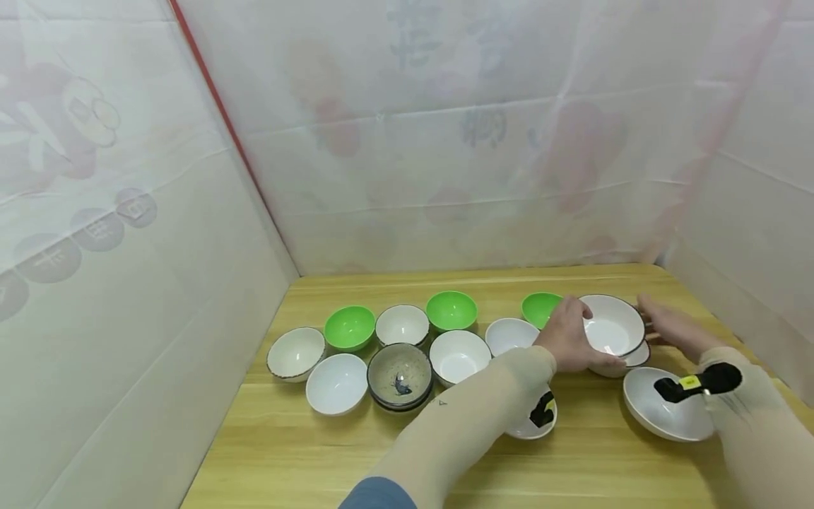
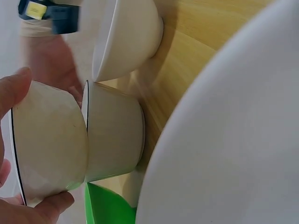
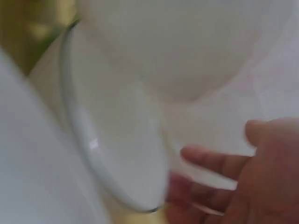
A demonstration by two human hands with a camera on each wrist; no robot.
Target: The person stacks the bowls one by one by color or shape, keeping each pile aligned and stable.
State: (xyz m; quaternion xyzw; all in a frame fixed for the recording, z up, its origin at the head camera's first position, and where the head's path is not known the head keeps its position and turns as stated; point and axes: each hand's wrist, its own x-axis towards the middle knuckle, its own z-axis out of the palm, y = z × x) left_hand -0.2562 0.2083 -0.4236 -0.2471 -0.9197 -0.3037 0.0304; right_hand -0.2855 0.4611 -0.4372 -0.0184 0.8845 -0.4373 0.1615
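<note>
By left hand point(image 1: 566, 339), spread wide, upper bowl point(image 1: 612, 322) is gripped, presumably for steadiness over lower bowl point(image 2: 114, 133). Right hand point(image 1: 677, 326) is held loosely open beside, nothing gripped, contact unclear. Green bowl point(image 1: 540, 309) is placed farther left.

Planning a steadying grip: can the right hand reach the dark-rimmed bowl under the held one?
Probably yes: the right hand is beside the lower bowl, whose facing side looks free; the upper bowl, in the left hand, partly covers it.

A red strip point(image 1: 206, 73) edges the pale printed sheeting point(image 1: 407, 162) behind a wood-grained table point(image 1: 286, 452).
</note>
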